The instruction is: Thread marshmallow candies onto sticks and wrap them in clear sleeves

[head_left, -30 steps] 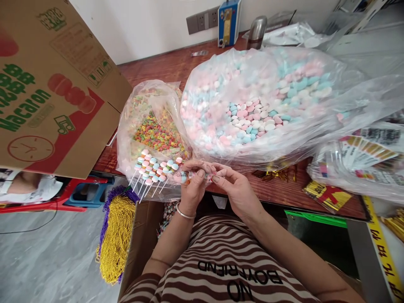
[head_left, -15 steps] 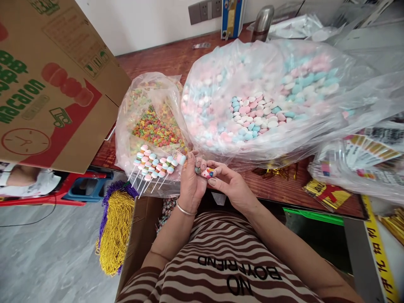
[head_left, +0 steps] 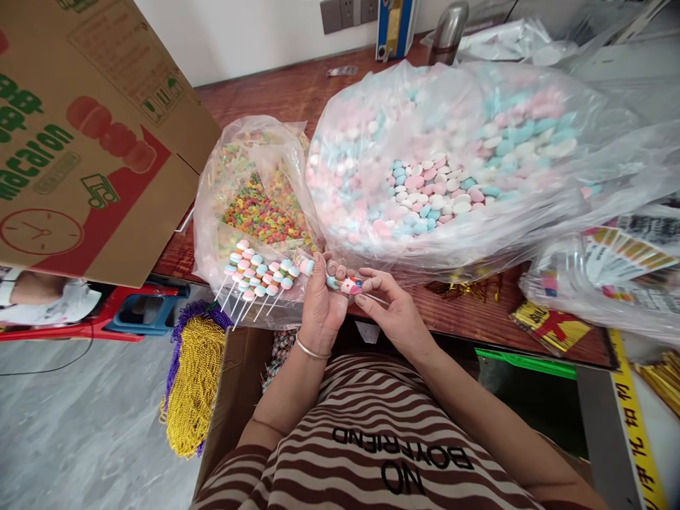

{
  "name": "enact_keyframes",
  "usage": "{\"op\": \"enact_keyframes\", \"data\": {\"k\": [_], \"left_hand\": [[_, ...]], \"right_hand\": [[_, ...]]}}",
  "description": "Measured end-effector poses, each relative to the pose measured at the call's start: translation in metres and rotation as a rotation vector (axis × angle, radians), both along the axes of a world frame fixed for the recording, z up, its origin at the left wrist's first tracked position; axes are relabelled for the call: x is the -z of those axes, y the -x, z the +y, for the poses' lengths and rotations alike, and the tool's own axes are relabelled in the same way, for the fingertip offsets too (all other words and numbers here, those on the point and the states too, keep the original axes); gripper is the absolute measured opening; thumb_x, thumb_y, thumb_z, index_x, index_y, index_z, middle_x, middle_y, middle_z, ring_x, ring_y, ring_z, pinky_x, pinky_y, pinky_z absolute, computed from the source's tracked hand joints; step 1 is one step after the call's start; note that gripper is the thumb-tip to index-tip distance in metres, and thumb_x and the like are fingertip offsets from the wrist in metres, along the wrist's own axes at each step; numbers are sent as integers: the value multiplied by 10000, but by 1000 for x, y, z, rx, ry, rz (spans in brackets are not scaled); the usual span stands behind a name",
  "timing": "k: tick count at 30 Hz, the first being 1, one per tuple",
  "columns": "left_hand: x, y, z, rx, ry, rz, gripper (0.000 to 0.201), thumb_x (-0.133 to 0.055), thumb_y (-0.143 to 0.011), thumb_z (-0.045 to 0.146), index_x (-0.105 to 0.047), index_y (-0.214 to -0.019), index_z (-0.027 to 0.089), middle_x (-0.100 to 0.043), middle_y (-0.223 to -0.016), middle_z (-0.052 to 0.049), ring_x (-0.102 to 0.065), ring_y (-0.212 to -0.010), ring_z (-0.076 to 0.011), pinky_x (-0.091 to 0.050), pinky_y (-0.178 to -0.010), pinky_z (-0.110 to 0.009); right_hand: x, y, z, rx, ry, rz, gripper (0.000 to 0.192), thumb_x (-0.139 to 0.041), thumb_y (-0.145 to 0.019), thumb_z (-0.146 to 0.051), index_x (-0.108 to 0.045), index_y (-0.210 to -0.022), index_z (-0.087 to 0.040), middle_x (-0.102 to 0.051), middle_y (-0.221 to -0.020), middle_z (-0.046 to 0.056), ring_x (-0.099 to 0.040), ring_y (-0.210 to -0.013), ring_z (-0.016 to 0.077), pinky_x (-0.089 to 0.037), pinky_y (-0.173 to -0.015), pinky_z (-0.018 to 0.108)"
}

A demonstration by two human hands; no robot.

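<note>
A candy skewer (head_left: 350, 285) in a clear, printed wrapper lies across the fingers of my left hand (head_left: 324, 306), which are closed round it. On its right end, my right hand (head_left: 396, 312) pinches the thin white stick between thumb and fingertips. Just left of my hands, several finished-looking skewers of pastel candies (head_left: 260, 273) rest in rows on a plastic bag, white sticks pointing down. Behind them stands an open clear bag of small multicoloured ring candies (head_left: 265, 212). A larger clear bag of pink, blue and white candies (head_left: 433, 191) fills the table's middle.
A printed cardboard box (head_left: 100, 142) stands at left, near a person's arm (head_left: 37, 289). Gold bead strands (head_left: 194, 389) hang below. To the right lie plastic-wrapped packets (head_left: 610, 265) and a gold-red packet (head_left: 551, 327). A metal bottle (head_left: 450, 32) stands at the back.
My right hand has shifted slightly right and down, and more of the wrapped candy skewer and its white stick now shows between my hands. The left hand keeps its hold.
</note>
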State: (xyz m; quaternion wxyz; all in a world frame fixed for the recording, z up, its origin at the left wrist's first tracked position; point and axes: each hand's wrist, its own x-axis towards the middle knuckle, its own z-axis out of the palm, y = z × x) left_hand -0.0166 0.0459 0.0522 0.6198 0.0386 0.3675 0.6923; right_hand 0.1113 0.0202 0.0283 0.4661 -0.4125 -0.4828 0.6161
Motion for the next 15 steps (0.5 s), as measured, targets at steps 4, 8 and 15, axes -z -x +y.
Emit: {"op": "enact_keyframes", "data": {"k": [4,8,15], "left_hand": [[-1,-4,-2,-19,-25,-20,225,-675,-938,385,-626,-891,171,-439,-611,78,-483,-559,-58,-465,-647,-185],[-4,-5,-2,-13,-29,15,157,-701,-909,311,-633,-897,170,-500,-658,62,-544,-620,-77,-486,-687,-212],[-10,3,5,-43,-21,-40,202,-648,-955,231,-566,-782,169,-418,-598,87,-438,-521,-41,-494,-697,-196]], "right_hand": [[0,6,-1,-24,79,146,306,-801,-793,-483,-635,-846,-232,-640,-1353,68,-608,-1264,242,-478,-1092,439],[3,6,2,64,-5,109,269,-780,-814,-457,-640,-785,-229,-649,-1310,73,-616,-1231,258,-487,-1082,462],[15,-7,-1,128,-665,-416,73,-673,-871,-236,-720,-876,-292,-646,-1314,73,-581,-1259,288,-447,-1093,516]]}}
